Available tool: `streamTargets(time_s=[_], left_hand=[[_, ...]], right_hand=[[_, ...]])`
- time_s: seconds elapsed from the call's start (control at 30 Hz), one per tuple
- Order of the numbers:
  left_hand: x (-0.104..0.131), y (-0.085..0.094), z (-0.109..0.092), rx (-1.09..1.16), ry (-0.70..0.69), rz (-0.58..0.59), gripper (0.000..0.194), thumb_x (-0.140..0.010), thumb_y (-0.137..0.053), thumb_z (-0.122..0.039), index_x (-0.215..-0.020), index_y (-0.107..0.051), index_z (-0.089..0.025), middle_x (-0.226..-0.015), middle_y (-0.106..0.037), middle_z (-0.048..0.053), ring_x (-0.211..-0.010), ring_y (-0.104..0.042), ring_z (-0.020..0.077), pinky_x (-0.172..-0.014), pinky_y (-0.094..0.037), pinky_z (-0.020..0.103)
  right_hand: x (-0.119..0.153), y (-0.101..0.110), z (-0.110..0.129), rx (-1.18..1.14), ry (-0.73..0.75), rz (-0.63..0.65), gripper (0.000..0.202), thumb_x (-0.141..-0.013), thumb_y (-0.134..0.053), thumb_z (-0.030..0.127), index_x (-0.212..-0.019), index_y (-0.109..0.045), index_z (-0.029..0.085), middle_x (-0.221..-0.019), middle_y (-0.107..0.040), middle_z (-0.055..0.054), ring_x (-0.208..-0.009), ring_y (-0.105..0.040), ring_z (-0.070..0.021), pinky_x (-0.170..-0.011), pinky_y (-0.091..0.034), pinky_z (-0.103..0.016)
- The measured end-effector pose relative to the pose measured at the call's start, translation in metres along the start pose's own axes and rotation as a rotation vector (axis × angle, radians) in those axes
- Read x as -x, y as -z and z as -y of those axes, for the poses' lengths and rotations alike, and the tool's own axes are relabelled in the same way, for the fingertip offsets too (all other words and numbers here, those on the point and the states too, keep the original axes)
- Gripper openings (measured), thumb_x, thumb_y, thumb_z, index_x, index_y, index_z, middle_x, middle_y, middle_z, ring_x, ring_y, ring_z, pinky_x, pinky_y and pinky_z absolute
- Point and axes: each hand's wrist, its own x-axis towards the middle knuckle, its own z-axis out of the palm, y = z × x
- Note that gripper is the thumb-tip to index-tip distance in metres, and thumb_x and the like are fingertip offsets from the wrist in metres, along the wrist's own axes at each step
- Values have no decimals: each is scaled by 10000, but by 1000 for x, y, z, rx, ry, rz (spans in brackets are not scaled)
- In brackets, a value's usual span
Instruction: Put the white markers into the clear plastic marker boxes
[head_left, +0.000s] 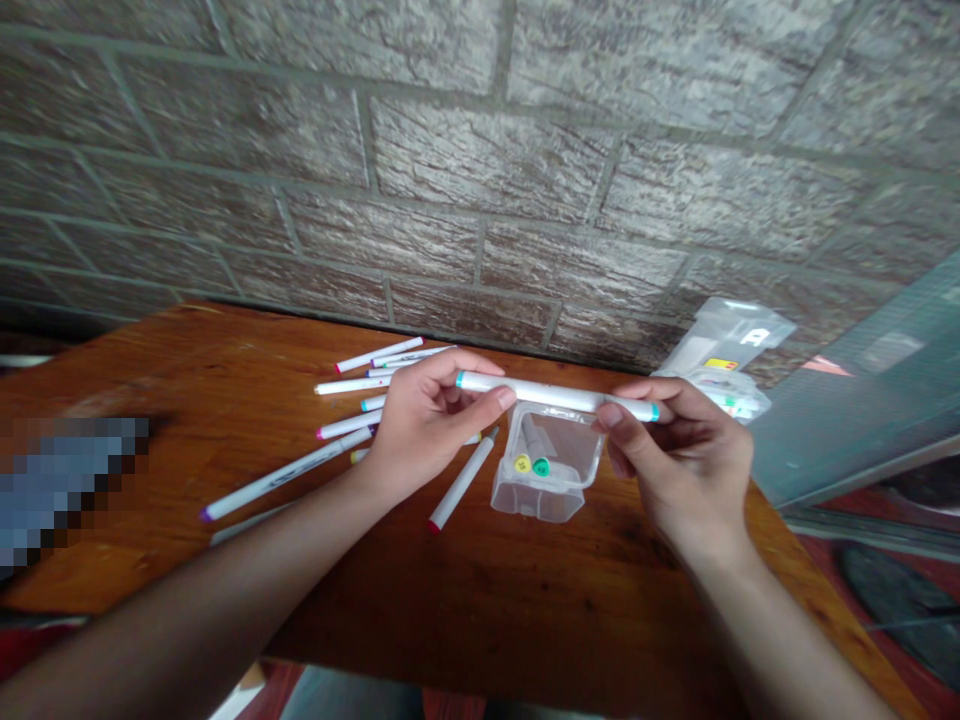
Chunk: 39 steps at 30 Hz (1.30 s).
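A white marker with teal ends is held level in the air between both hands. My left hand pinches it near its left end, thumb in front. Near the other end, my right hand grips the same marker between thumb and fingers. Just below it stands a clear plastic case with a yellow-ended marker and a green-ended marker inside. A red-ended marker lies left of the case. Several more white markers lie around and behind my left hand, partly hidden by it.
The wooden table meets a stone-block wall at its back edge. Clear plastic packaging stands at the back right. A pixelated dark object is at the far left. A purple-ended marker lies left of my left hand.
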Motion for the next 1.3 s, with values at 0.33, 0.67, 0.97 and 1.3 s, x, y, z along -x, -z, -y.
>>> streamTargets(time_s=[0.33,0.67,0.97,1.3], left_hand=[[1,1,0,120,32,41,191,-838,-861,-253,-953,-746,-153,-687,-670,-35,-474,-459,46,-433,-349,185],[3,2,0,131,64,63,188,-917,-788,-320,-995,-744,-155,-581,-585,-48,-443,-437,58,-412,-327,179],[3,2,1,111,87,52,206,-926,-783,-344,-1016,-751,-161,-585,-602,-39,-437,-446,58,-402,-355,159],[5,4,1,84,72,51,203,-941,-770,-345,-1042,-759,-169,-584,-615,-36,-442,-471,61,-409,-373,163]], right_hand=[[0,0,-3,-14,-6,-9,176,-830,-889,276,-897,-746,198,-578,-632,50,-397,-496,-82,-361,-367,-203],[0,2,-5,-88,-52,-4,184,-835,-895,289,-910,-752,199,-595,-633,53,-388,-494,-69,-352,-383,-183],[0,2,-7,-103,-54,-5,151,-854,-879,279,-921,-768,202,-616,-652,45,-401,-520,-71,-353,-395,-178],[0,4,-7,-100,-53,-5,132,-870,-863,274,-929,-770,201,-623,-682,38,-394,-521,-73,-345,-395,-181]])
